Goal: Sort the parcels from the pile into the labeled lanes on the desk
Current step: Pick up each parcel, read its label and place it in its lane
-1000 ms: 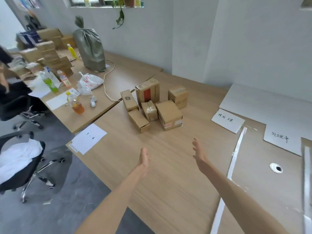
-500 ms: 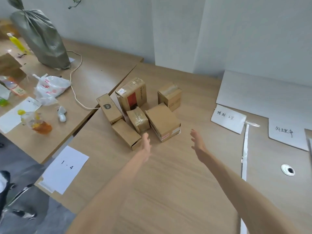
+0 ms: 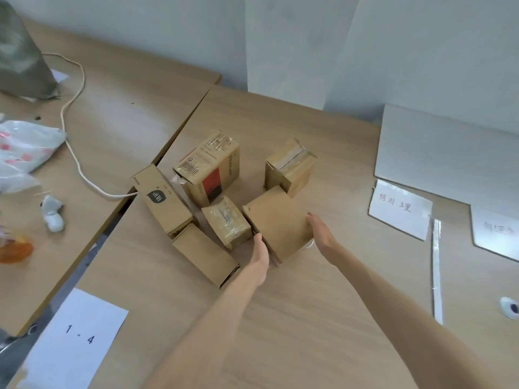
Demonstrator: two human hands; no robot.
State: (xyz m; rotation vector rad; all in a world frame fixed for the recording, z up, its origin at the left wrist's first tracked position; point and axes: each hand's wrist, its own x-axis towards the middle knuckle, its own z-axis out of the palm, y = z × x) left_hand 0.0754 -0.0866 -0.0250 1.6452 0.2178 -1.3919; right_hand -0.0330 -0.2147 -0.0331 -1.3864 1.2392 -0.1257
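Observation:
Several cardboard parcels lie in a pile in the middle of the wooden desk [image 3: 280, 318]. The nearest is a flat square box [image 3: 278, 223]. My left hand [image 3: 259, 255] touches its left side and my right hand [image 3: 320, 231] touches its right side, fingers straight on both. Around it sit a small taped box [image 3: 226, 223], a long plain box [image 3: 203, 254], a long box with a dark logo [image 3: 161, 200], a tall box with a red panel [image 3: 209, 167] and a taped cube box [image 3: 290, 167]. A handwritten lane label [image 3: 400, 209] lies to the right by a white tape strip [image 3: 436, 270].
A second label sheet [image 3: 495, 234] and a large white board [image 3: 449, 153] lie at the far right. A sheet marked "1 - 4" [image 3: 73, 341] hangs over the near left edge. The adjoining desk holds a white cable [image 3: 75, 153], a plastic bag [image 3: 25, 147] and a grey sack [image 3: 19, 60].
Both hands have reached forward from open desk to the flat square box, one arriving at each side. The view has moved closer to the pile.

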